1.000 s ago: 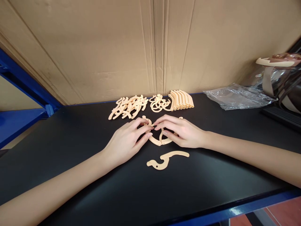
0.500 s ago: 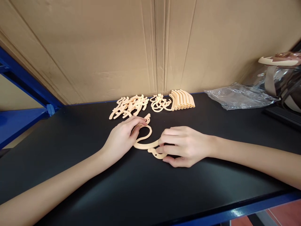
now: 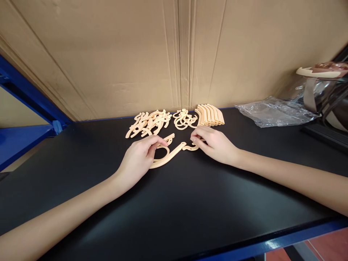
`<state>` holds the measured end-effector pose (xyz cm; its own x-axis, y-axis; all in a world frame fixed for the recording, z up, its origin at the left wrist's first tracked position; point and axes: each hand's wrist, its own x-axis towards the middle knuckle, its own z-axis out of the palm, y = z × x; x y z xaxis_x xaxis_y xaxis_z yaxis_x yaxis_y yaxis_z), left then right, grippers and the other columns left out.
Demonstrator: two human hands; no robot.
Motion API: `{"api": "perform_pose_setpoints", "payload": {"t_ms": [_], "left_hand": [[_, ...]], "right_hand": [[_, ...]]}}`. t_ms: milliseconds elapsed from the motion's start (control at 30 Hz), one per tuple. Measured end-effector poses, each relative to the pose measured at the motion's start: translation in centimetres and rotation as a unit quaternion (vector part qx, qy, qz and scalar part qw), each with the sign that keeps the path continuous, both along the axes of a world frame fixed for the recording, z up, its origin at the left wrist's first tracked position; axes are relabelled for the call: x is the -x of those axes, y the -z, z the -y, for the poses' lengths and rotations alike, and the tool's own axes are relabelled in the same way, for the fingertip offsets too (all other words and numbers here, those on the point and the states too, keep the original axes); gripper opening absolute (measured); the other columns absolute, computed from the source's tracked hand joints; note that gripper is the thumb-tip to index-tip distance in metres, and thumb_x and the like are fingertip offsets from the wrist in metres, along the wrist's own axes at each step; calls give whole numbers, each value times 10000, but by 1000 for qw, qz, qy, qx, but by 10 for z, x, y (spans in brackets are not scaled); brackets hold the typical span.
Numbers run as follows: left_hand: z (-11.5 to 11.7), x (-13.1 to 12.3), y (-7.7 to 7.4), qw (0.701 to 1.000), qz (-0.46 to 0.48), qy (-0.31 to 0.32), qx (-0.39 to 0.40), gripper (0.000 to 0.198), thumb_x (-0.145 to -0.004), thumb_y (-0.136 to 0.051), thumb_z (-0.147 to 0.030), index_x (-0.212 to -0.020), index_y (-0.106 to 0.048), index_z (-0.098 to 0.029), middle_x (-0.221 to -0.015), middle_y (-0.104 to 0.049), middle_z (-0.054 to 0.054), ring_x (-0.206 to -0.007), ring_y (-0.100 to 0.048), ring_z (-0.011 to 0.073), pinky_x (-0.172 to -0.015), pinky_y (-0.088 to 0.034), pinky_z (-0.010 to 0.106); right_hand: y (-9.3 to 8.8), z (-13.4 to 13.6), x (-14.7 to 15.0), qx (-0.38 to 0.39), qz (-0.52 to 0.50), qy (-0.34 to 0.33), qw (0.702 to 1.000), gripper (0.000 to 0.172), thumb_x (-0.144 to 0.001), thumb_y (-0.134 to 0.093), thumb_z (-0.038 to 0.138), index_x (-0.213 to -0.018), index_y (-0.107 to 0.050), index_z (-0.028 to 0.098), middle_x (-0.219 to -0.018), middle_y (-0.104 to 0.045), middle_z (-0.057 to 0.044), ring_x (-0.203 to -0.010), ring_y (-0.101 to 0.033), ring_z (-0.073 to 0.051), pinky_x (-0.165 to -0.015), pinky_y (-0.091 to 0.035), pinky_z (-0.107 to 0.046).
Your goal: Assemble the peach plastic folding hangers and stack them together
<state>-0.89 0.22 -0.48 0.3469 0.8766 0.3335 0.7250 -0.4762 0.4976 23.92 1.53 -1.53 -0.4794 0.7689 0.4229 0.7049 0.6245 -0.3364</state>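
Observation:
Beige plastic pieces, like parts of a folding clothes hanger, lie in front of me on the black table. My left hand (image 3: 140, 154) is closed, thumb and fingers pinching a hanger arm (image 3: 169, 137) whose near part is covered by the hand. Under and beside that hand runs a curved hook (image 3: 164, 155), along with a longer curved arm (image 3: 174, 153) that slants up to the right. My right hand (image 3: 214, 143) has thumb and index finger closed on a small wavy hanger piece (image 3: 190, 148), its left tip close to the long arm's end. The fingers partly hide this piece.
Behind my hands are a loose pile of beige hanger arms (image 3: 149, 122), a cluster of hooks (image 3: 183, 119) and a neat row of curved arms (image 3: 210, 114). A clear plastic bag (image 3: 277, 111) lies at right. Cardboard (image 3: 108, 54) walls the back.
My right hand has moved up and away from me with the small wavy piece, uncovering the long arm's end. The left hand's pieces have turned slightly, tilting that long arm upward.

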Motion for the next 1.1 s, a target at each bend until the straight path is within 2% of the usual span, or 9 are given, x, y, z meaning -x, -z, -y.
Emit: {"api": "perform_pose_setpoints", "payload": {"t_ms": [100,167,333,433,567,733,833,967,1100], "left_hand": [[1,-1,-2,1000,4,5,-4,292,-908,-366,-166,-889,-646,-244,-978,-718,-35,-958,-659,178,-844,-484,294],[3,-2,-3,1000,4,16,-17,281,-929,-362,-192,-915,-639,-235,-988,-711,-15,-957,-656,178,-856,-493,307],[9,-8,-5,985,-91,119,-89,219,-946,-475,-360,-1041,-621,-227,-1144,-662,37,-1190,-545,226,-1009,-437,389],[10,-10,-4,973,-150,155,-84,296,-929,-514,-402,-1152,-564,-214,-1251,-605,73,-1299,-451,255,-1065,-393,436],[9,-9,-2,980,-140,135,-40,305,-949,-465,-404,-1182,-508,-211,-1336,-516,104,-1302,-441,250,-1064,-399,439],[9,-7,-1,984,-129,123,-14,172,-955,-437,-380,-973,-492,-218,-1331,-497,93,-1312,-421,252,-1053,-399,448],[10,-7,-3,980,-138,141,-18,204,-973,-376,-327,-816,-438,-212,-1294,-521,100,-1321,-400,243,-1040,-405,432],[12,-8,-6,976,-143,156,-47,217,-981,-335,-305,-832,-458,-205,-1235,-569,101,-1283,-440,234,-1045,-403,422],[13,-8,-7,978,-132,152,-45,261,-975,-403,-365,-766,-428,-212,-1209,-594,92,-1257,-478,234,-1039,-420,405]], "right_hand": [[0,-2,-2,18,-28,11,999,318,-985,-277,261,-737,-467,202,-762,-561,-29,-745,-522,-169,-706,-417,-309],[0,-3,-3,6,-30,6,1000,268,-950,-291,209,-719,-428,207,-742,-536,-30,-723,-501,-171,-702,-413,-315],[-1,-1,-2,-3,-50,-27,998,234,-908,-339,164,-693,-420,210,-726,-536,-23,-711,-481,-165,-682,-408,-301],[-2,1,0,-37,-20,-38,998,172,-919,-450,263,-765,-495,202,-814,-579,-36,-796,-503,-182,-715,-416,-312],[-1,1,2,-45,35,-63,996,204,-863,-607,393,-869,-559,195,-948,-603,-60,-888,-522,-207,-815,-431,-350],[1,-2,2,-18,19,-53,998,185,-922,-529,328,-799,-515,191,-904,-585,-62,-865,-525,-197,-807,-439,-340],[0,-1,2,-8,-19,-53,998,213,-956,-474,347,-806,-478,196,-852,-565,-50,-804,-521,-180,-765,-437,-321],[0,0,2,21,-55,-35,998,207,-985,-391,361,-839,-403,215,-790,-539,-15,-684,-505,-151,-651,-412,-281],[1,4,2,30,-55,-16,998,197,-998,-317,362,-843,-316,239,-731,-484,27,-567,-433,-120,-556,-359,-249]]}}
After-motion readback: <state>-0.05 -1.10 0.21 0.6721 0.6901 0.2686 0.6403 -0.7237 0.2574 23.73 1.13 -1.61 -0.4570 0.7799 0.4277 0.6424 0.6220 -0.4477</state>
